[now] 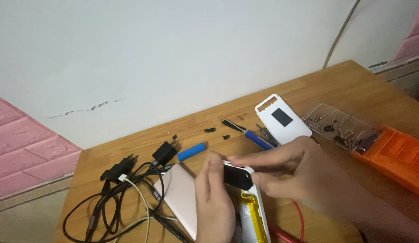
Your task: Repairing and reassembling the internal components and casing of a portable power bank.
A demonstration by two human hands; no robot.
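Both hands, left hand (214, 202) and right hand (281, 173), pinch a black part (237, 177) over the white case (256, 211); a slip could drop it among the cables (124, 198).

Orange bit case (398, 157), table's right.

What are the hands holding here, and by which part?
Both hands, left hand and right hand, grip a white opened device at its top end, around a black part.
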